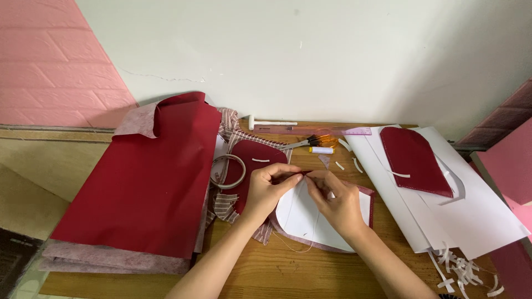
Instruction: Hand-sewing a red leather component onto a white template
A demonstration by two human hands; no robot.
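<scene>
- Two hands pinch at one spot: I see the left hand [267,187] and right hand [336,200], fingers closed on a thin thread [310,235] above the white-faced piece [302,218], mid-desk [310,277].
- Risk: the slack thread loop may snag or knot.
- Risk: the piece could shift, since nothing pins it down.

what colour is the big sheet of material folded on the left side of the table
Dark red, with a pale pinkish-grey backing, seen in the head view: big folded sheet.

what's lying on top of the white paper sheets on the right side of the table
A dark red rounded leather piece lies on the white sheets, with a white strip across it. Anything beneath it is covered.
</scene>
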